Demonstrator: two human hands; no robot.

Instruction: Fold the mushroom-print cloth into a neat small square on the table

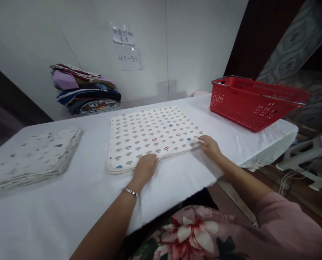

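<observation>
A white cloth with a small mushroom print [150, 133] lies folded in layers in the middle of the table. My left hand [146, 167] rests on its front edge, left of centre, with the fingers bent together over the fabric; a silver bracelet is on that wrist. At the cloth's front right corner, the fingers of my right hand [210, 146] pinch the edge. Farther left, a stack of similar printed cloths [33, 155] lies flat on the table.
The table [96, 209] has a white cover. A red basket [253, 103] with metal handles stands at the back right. Folded fabrics [86, 90] are piled at the back left by the wall. A grey plastic stool [307, 162] is right of the table.
</observation>
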